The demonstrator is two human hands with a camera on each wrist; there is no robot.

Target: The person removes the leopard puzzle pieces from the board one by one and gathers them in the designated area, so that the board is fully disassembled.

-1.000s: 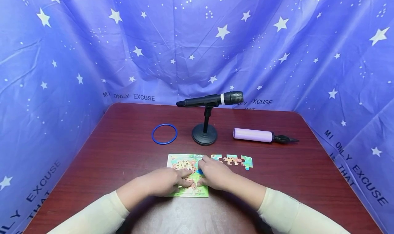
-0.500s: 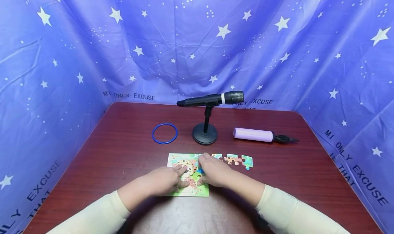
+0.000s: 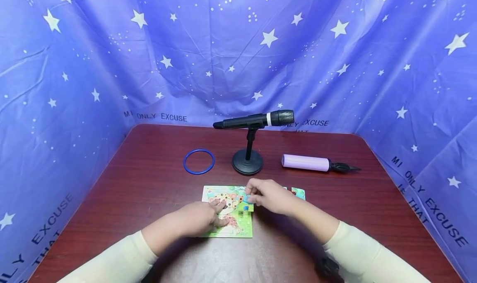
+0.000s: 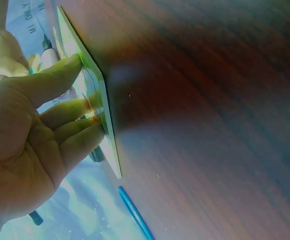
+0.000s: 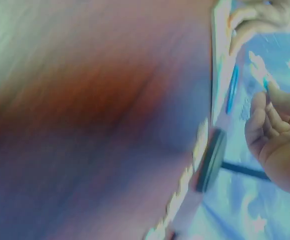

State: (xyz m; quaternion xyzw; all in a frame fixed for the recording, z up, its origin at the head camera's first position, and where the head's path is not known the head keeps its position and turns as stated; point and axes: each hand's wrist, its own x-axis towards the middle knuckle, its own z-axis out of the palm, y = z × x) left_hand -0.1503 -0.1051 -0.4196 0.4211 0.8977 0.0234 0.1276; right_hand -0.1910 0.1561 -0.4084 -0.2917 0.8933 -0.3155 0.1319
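Note:
A jigsaw puzzle board (image 3: 244, 231) with a spotted cartoon animal lies near the table's front. My left hand (image 3: 199, 217) rests on its left part, and in the left wrist view its extended fingers (image 4: 82, 142) press on the face of the board. Above the board's right edge, my right hand (image 3: 273, 196) pinches a blue and green puzzle piece (image 3: 246, 205) between thumb and fingers. The right wrist view shows this piece (image 5: 258, 70) raised off the board. Behind the right hand, a loose puzzle piece (image 3: 299, 193) shows; others beside it are mostly hidden.
A black microphone (image 3: 253, 120) on a round stand (image 3: 247, 163) stands behind the board. A blue ring (image 3: 199, 174) lies to its left, a purple hand pump (image 3: 305, 162) to its right. A starry blue curtain (image 3: 208, 47) surrounds the reddish-brown table (image 3: 149, 159).
My right hand has lifted a puzzle piece off the board's right side and shifted slightly right, now covering most of the loose pieces. My left hand has stayed on the board.

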